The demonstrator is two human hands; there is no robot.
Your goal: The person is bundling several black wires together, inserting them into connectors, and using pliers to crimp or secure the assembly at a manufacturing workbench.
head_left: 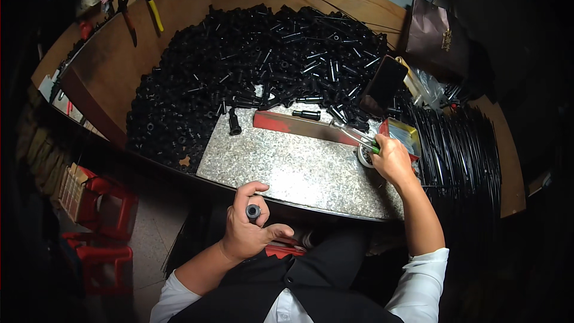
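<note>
My left hand [248, 227] is closed around a short black tube [253, 211], held upright near my body at the front edge of the speckled stone slab [287, 164]. My right hand [391, 158] grips green-handled metal tweezers [354, 134] whose tips point left over the slab. That hand rests over a small round white container [363, 157] at the slab's right end. A large heap of black tubular parts [239, 66] covers the table beyond the slab. A single black tube [234, 122] and another one [306, 115] lie loose at the slab's far edge.
A red flat bar [293, 124] lies along the slab's far side. A dark phone [384, 85] leans at the right, near a small yellow-rimmed tray [403, 134]. Black rods [457, 149] are stacked right. Pliers [149, 6] lie far left; red stools [98, 209] stand below.
</note>
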